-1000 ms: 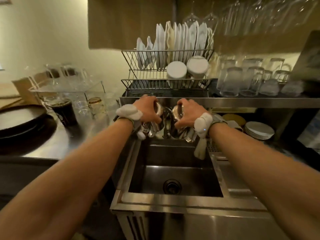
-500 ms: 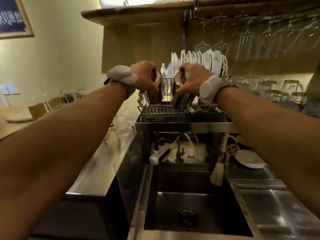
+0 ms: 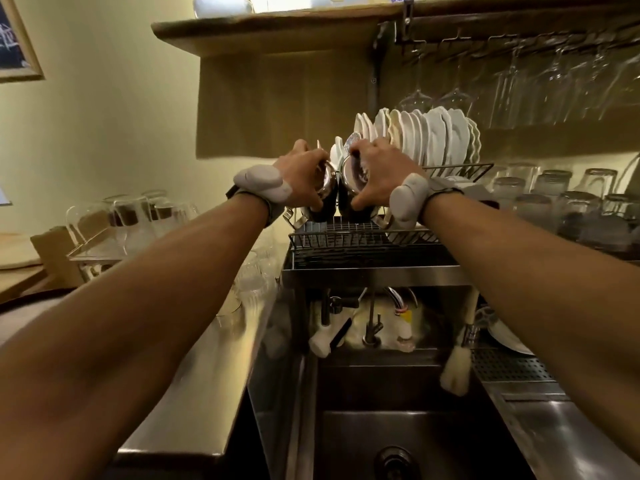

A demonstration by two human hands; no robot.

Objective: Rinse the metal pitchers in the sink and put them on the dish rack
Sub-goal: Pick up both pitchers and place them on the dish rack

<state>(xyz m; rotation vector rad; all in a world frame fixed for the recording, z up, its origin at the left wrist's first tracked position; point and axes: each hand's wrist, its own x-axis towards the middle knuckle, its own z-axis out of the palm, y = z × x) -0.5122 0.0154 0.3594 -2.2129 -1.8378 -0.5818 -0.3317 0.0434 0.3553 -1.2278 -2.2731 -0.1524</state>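
Both shiny round pitchers have sunk onto the wire dish rack [image 3: 363,237], left hand [image 3: 301,178] and right hand [image 3: 377,174] clamped on them.

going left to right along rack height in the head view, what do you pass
upturned glasses on the counter → left hand → left pitcher → right pitcher → right hand → white plates in the dish rack → upturned glasses on the shelf
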